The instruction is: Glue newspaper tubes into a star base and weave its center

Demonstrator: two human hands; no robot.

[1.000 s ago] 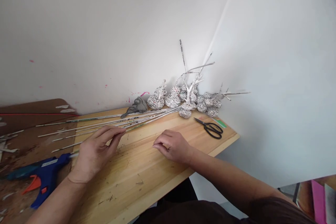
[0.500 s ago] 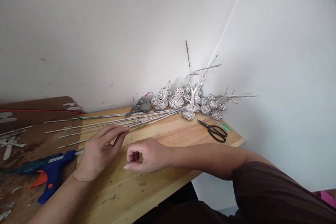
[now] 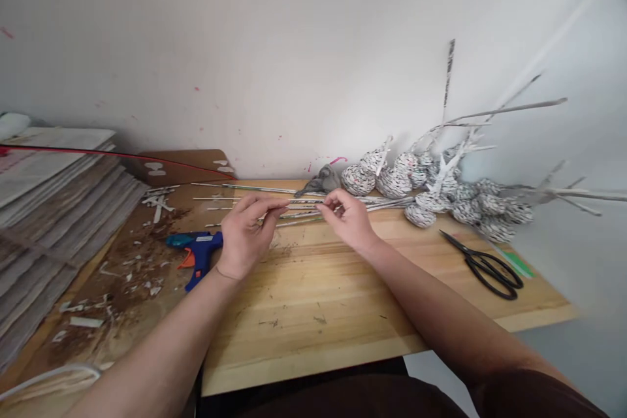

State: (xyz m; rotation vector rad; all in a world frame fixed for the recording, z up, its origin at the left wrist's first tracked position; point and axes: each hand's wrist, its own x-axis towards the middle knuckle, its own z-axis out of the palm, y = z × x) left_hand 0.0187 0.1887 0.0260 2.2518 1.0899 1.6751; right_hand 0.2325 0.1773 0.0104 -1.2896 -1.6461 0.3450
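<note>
Pale-wood table (image 3: 318, 294); woven gourds (image 3: 431, 201) at 2 o'clock, sticks (image 3: 304, 202) toward 12. Left hand (image 3: 247, 232) and right hand (image 3: 350, 219): fingertips pinched near sticks; grip on any, cannot tell. Scissors (image 3: 470, 253), 3 o'clock.

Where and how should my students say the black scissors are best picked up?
Probably by the handle loops of the black scissors, coming with the right hand from the near right. They lie flat on the wooden table, loops toward that side and blades pointing away to the far left, so the loops should be met before the tips.
</note>
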